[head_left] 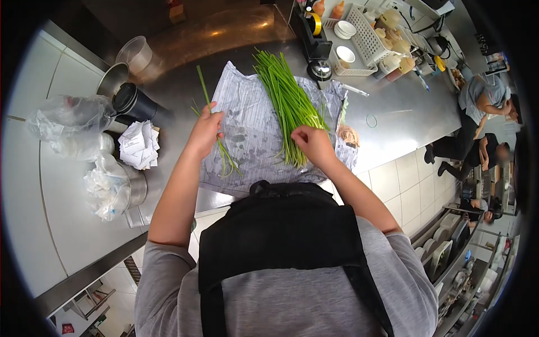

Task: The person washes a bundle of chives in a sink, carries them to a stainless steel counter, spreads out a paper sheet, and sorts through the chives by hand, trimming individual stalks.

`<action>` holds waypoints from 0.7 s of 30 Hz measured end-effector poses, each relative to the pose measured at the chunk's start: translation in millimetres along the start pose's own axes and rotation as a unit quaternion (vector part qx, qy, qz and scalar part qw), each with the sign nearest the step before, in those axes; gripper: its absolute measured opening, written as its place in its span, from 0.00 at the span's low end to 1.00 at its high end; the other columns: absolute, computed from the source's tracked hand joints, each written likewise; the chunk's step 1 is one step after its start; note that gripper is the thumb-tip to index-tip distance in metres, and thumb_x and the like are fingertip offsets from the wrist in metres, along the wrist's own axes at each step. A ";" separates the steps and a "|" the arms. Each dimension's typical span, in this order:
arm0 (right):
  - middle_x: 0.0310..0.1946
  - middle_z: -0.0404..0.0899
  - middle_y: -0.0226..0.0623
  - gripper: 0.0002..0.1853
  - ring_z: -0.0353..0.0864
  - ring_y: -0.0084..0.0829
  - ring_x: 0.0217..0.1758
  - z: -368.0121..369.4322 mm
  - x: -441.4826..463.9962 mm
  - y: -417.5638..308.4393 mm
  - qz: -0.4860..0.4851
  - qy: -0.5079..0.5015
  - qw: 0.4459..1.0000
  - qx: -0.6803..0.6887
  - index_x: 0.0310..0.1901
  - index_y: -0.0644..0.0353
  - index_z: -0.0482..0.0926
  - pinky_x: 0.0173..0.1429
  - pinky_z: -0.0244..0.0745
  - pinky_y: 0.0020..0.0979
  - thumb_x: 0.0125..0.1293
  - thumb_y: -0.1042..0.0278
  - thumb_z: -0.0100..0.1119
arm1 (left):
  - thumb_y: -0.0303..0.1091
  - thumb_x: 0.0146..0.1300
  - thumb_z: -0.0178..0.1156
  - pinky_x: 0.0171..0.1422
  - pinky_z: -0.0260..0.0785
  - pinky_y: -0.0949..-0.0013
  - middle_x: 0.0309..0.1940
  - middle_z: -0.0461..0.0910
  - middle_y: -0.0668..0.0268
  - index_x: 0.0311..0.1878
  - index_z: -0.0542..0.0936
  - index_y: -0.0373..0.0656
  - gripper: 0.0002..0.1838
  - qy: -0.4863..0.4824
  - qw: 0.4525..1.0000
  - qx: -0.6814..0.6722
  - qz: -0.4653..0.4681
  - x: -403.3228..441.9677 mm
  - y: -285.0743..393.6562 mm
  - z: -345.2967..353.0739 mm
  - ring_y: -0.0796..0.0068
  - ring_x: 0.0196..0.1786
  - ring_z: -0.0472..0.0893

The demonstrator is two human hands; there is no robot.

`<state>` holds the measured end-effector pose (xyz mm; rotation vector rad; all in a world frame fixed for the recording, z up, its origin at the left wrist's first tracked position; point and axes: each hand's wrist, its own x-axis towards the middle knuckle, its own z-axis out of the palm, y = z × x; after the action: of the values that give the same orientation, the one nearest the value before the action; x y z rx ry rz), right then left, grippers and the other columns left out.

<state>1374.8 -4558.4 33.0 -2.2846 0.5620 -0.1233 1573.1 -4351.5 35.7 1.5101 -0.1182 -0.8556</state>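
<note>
A long bunch of green chives (281,90) lies on a sheet of grey-white printed paper (247,95) spread over the steel counter. My left hand (206,130) is closed around a few loose chives (203,82), whose ends stick out above and below the fist. Over the lower right part of the bunch, my right hand (312,143) has its thumb and fingers pinched together. Whatever that pinch holds, if anything, is too small to make out. Dark wet spots mark the paper between both hands.
To the left stand a black cup (132,101), a stack of paper slips (138,145) and plastic bags (73,126). A tape dispenser (314,39) and a white basket (365,36) with bottles sit at the back right. Other people (485,101) are at the far right.
</note>
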 end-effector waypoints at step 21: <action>0.25 0.78 0.29 0.08 0.77 0.19 0.23 -15.6 13.1 -5.9 0.054 -0.021 0.981 0.183 0.36 0.66 0.78 0.29 0.70 0.22 0.65 0.68 0.57 | 0.34 0.62 0.62 0.41 0.71 0.76 0.33 0.80 0.67 0.45 0.79 0.37 0.12 -0.123 0.975 0.117 0.146 0.9 -39.2 108.2 0.79 0.34 0.78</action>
<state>1384.6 -4570.8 47.0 -1.8927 0.5878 -0.1140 1496.2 -4434.0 12.6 1.5485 -0.6276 -0.8074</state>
